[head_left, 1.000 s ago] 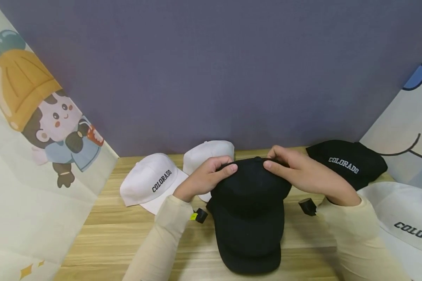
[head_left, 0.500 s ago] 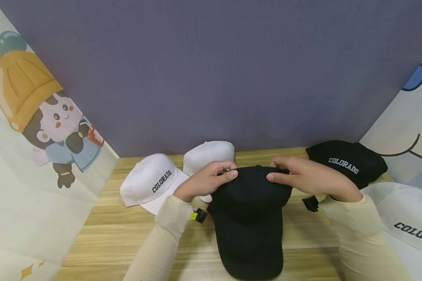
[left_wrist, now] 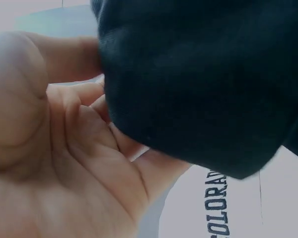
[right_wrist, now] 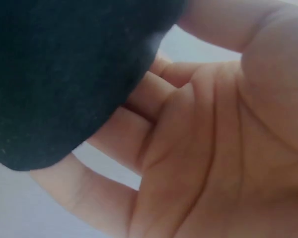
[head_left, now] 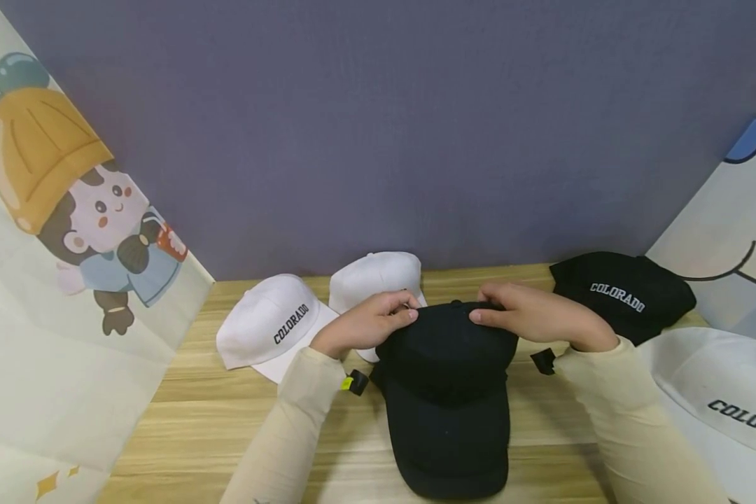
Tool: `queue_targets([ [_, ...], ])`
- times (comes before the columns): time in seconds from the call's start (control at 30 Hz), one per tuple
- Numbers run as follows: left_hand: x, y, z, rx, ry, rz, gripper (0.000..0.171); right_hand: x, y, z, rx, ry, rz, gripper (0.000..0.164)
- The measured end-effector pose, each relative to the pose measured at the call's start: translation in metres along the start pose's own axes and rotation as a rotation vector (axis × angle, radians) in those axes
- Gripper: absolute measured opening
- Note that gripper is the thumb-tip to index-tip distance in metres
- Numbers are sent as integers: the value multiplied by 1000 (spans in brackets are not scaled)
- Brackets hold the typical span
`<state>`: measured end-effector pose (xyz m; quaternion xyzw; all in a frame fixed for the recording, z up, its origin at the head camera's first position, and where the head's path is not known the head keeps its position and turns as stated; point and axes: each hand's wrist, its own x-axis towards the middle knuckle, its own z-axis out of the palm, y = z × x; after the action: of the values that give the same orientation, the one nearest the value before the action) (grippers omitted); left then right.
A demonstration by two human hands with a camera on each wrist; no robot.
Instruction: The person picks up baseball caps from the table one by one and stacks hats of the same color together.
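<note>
We had the black cap [head_left: 449, 350] by its far edge, left hand [head_left: 367, 323] and right hand [head_left: 538, 315] each pinching the fabric between thumb and fingers, brim [head_left: 449, 441] pointing our way over the wooden table [head_left: 195, 434]. Two white caps [head_left: 271, 315] sat beyond our left hand, and a COLORADO black one [head_left: 620, 283] lay back right.

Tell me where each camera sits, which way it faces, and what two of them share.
Head view: on the head, facing forward and down over the held black cap; left hand, right hand and both sleeves show.
Left wrist view: on that wrist, facing the cap's left part; the left hand's palm shows.
Right wrist view: on that wrist, facing the cap's right part; the right hand's palm shows.
Both wrist views share the held black cap.
</note>
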<state>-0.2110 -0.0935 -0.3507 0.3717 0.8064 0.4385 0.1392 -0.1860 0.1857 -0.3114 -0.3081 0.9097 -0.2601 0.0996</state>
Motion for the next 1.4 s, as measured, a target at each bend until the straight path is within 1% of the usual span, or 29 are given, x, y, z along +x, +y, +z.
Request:
queue_targets([
  [0.1, 0, 0, 0, 30, -13, -32, 12, 2, 1, 1, 18, -24, 4, 30],
  [0.2, 0, 1, 1, 37, -20, -59, 10, 3, 3, 1, 32, -43, -5, 31],
  [0.4, -1, 1, 0, 53, -25, -83, 8, 5, 8, 0, 57, -81, 5, 31],
  [0.6, -1, -4, 1, 51, -42, -100, 9, 6, 18, 0, 82, -170, 8, 29],
  [0.7, -1, -7, 1, 70, -43, -99, 9, 4, 25, -1, 111, -223, -18, 26],
  [0.77, 0, -8, 0, 82, -43, -94, 9, 3, 31, -2, 141, -256, -50, 25],
  [0.83, 0, -9, -1, 84, -47, -91, 9, 2, 39, -2, 179, -291, -91, 32],
  [0.9, 1, -11, -1, 71, -53, -88, 9, 1, 46, -2, 209, -316, -112, 44],
  [1.0, 1, -12, 0, 38, -63, -87, 10, 2, 52, -1, 259, -345, -110, 56],
  [1.07, 0, -14, 0, 23, -72, -87, 10, 3, 55, 1, 304, -367, -106, 58],
  [1.13, 0, -14, 0, 14, -78, -89, 10, 5, 56, 3, 360, -394, -99, 57],
  [1.23, -1, -15, 0, 21, -82, -90, 11, 7, 56, 6, 421, -432, -113, 49],
  [1.3, -1, -15, 0, 35, -80, -89, 11, 7, 56, 7, 436, -447, -122, 44],
  [1.4, -1, -14, 0, 63, -72, -81, 10, 8, 56, 8, 427, -446, -116, 38],
])
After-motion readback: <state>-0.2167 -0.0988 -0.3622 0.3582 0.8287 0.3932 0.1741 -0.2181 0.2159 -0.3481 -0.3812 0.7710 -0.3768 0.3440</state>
